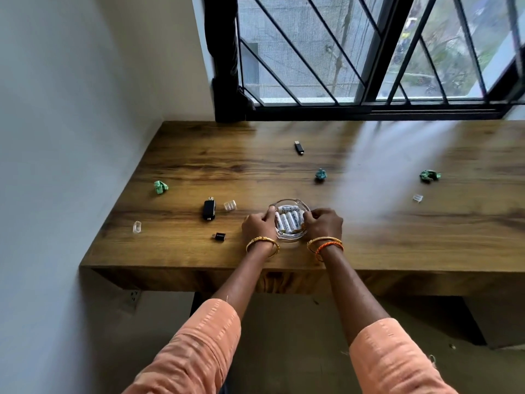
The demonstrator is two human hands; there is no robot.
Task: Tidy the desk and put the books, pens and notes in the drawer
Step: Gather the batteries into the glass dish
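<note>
A round glass dish (295, 202) with several white batteries (288, 221) in it sits near the front edge of the wooden desk (397, 237). My left hand (257, 226) grips the dish's left rim and my right hand (324, 224) grips its right rim. Three crumpled green paper notes lie on the desk: one at the left (161, 187), one in the middle (321, 175), one at the right (429, 176). No books, pens or drawer are in sight.
A black USB stick (299, 147) lies at the back. A black adapter (209, 209), a small black plug (219, 236) and clear plastic caps (229, 205) (137, 227) (417, 198) are scattered around. A wall borders the left, a barred window the back.
</note>
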